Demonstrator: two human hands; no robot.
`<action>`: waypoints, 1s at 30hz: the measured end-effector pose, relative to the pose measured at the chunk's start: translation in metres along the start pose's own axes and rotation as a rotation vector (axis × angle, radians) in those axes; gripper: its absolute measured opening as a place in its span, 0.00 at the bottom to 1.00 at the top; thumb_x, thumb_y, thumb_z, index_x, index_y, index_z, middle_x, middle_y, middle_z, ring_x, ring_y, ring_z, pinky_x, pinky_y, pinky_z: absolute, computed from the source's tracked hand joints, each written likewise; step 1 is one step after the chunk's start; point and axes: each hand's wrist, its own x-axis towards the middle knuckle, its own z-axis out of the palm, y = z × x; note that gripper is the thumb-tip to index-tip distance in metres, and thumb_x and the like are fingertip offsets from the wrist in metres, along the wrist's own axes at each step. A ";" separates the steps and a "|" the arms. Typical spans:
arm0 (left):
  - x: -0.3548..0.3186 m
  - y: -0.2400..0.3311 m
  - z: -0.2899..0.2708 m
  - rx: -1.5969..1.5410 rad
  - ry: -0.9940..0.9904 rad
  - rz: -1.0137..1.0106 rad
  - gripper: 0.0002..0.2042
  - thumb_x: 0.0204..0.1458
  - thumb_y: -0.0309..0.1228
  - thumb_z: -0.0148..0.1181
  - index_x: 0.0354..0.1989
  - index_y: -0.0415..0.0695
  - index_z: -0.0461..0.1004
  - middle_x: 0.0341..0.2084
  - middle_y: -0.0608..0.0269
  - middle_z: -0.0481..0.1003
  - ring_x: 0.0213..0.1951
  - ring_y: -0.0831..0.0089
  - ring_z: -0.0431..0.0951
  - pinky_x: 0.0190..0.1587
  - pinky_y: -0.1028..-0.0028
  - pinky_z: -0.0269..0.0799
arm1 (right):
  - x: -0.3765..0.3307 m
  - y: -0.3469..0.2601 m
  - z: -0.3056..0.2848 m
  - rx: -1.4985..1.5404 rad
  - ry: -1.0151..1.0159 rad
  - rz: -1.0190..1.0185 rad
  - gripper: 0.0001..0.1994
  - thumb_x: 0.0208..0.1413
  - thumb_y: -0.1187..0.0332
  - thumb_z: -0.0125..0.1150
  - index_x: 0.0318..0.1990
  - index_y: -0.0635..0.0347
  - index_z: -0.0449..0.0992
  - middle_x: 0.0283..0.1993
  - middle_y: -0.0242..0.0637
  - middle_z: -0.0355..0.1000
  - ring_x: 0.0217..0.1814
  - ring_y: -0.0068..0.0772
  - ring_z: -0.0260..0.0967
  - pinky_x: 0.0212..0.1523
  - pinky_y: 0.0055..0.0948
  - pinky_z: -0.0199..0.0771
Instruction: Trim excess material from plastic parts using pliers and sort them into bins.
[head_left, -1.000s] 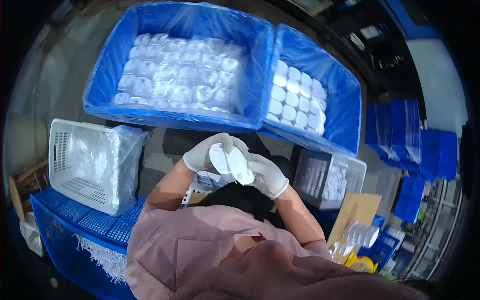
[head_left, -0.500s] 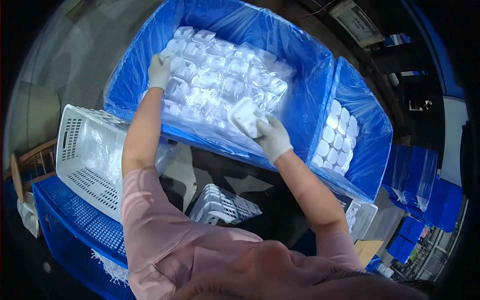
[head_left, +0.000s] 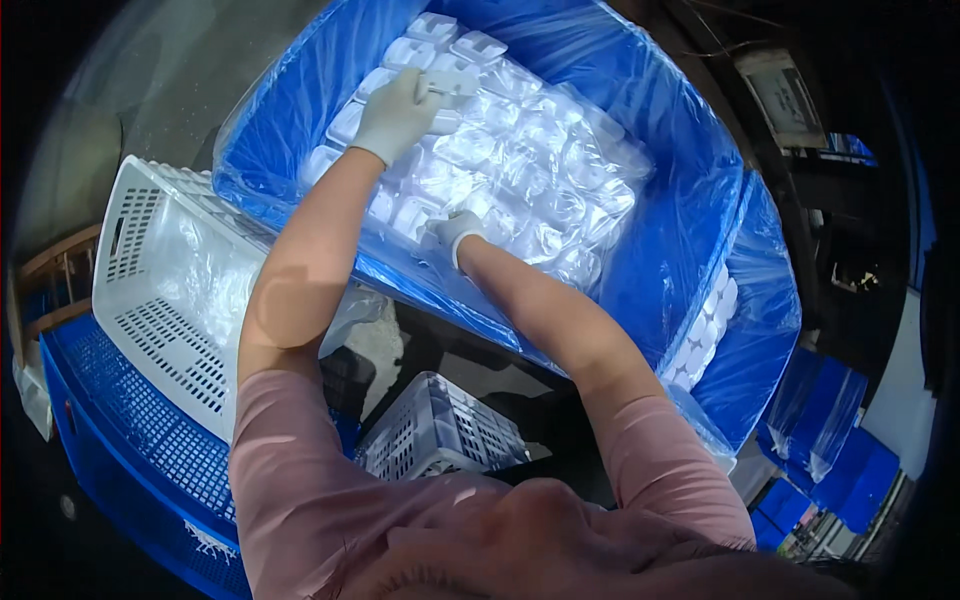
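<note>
Inside a blue bin [head_left: 690, 130] lined with clear film, white rounded-square plastic parts [head_left: 470, 150] lie in close rows, with crinkled clear film over many of them. My left hand [head_left: 393, 118], in a white glove, reaches over the far-left rows. Its thumb and fingers are closed on the edge of one white plastic part [head_left: 455, 88]. Down by the bin's near wall is my right hand [head_left: 458, 234], also gloved. The fingers curl at another white part [head_left: 413, 216] among the near rows; its fingertips are partly hidden.
To the left, a white slotted basket [head_left: 150, 270] with clear film inside rests by a blue perforated crate [head_left: 130, 400]. A grey-white basket [head_left: 440, 425] stands below the bin. On the right, a second blue lined bin [head_left: 765, 300] holds white parts, with blue boxes [head_left: 815, 415] beyond.
My right hand has lowered leftward with its white part, from above the bin to the near rows. My left hand has moved right, over the rows. The view has shifted.
</note>
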 end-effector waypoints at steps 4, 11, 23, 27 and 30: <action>-0.009 -0.019 -0.018 -0.108 -0.263 -0.210 0.21 0.49 0.44 0.56 0.43 0.39 0.72 0.36 0.46 0.77 0.38 0.53 0.78 0.43 0.62 0.72 | -0.033 -0.025 0.001 -0.331 -0.107 -0.083 0.20 0.46 0.60 0.68 0.41 0.69 0.78 0.39 0.49 0.77 0.42 0.41 0.76 0.44 0.33 0.73; -0.010 0.005 -0.020 -0.423 -0.712 -0.456 0.18 0.52 0.40 0.56 0.46 0.39 0.71 0.31 0.63 0.74 0.31 0.75 0.73 0.33 0.74 0.71 | -0.052 -0.035 -0.041 -0.432 -0.032 -0.181 0.22 0.47 0.56 0.64 0.43 0.68 0.77 0.42 0.54 0.76 0.46 0.48 0.75 0.49 0.36 0.72; -0.013 -0.008 -0.018 -0.240 -0.951 -0.140 0.27 0.46 0.39 0.61 0.53 0.38 0.68 0.39 0.57 0.75 0.39 0.72 0.75 0.43 0.73 0.72 | -0.073 -0.108 -0.116 -0.310 0.009 -0.918 0.21 0.51 0.59 0.60 0.50 0.63 0.72 0.36 0.45 0.75 0.33 0.33 0.72 0.38 0.31 0.71; -0.013 -0.006 -0.004 -0.282 -0.640 -0.239 0.32 0.48 0.41 0.59 0.62 0.40 0.62 0.46 0.52 0.75 0.49 0.65 0.74 0.52 0.71 0.68 | -0.024 -0.088 -0.115 -0.094 -0.013 -0.631 0.18 0.51 0.59 0.60 0.44 0.65 0.74 0.33 0.42 0.73 0.32 0.35 0.69 0.34 0.30 0.68; -0.012 -0.007 -0.016 0.196 -0.466 -0.235 0.31 0.50 0.41 0.56 0.62 0.41 0.61 0.50 0.47 0.73 0.52 0.57 0.73 0.55 0.65 0.67 | -0.023 -0.081 -0.103 0.308 -0.088 -0.353 0.15 0.54 0.60 0.57 0.39 0.65 0.71 0.25 0.30 0.65 0.21 0.21 0.59 0.21 0.24 0.59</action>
